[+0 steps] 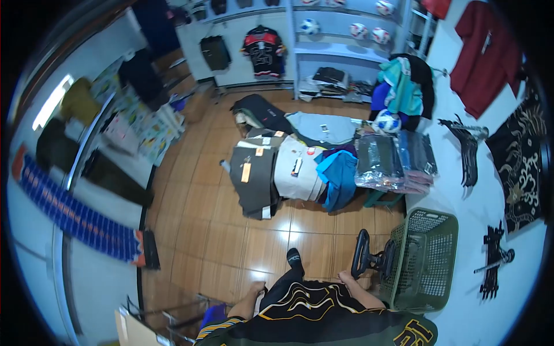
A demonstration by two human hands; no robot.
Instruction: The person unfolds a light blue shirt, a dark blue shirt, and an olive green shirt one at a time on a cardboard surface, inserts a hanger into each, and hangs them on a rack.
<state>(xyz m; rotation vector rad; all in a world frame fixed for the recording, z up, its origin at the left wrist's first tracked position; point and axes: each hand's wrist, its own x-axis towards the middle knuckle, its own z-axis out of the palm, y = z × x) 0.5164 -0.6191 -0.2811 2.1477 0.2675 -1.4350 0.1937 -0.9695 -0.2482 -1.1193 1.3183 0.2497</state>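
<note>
My left hand (258, 286) hangs low beside my leg, its fingers small and largely hidden. Close to the edge of my dark patterned shirt (300, 303), my right hand (344, 277) is next to a black steering wheel (361, 254). I cannot make out whether that hand touches the wheel or the shirt. One foot in a dark sock (294, 258) shows on the tiles ahead of me.
Dark trousers (249, 181), a light grey garment (297, 173) and blue cloth (339, 176) lie piled ahead, beside plastic-wrapped clothes (378, 158). A green basket (425, 259) stands at right. Shelves (340, 51) hold balls; a clothes rail (86, 138) runs along the left.
</note>
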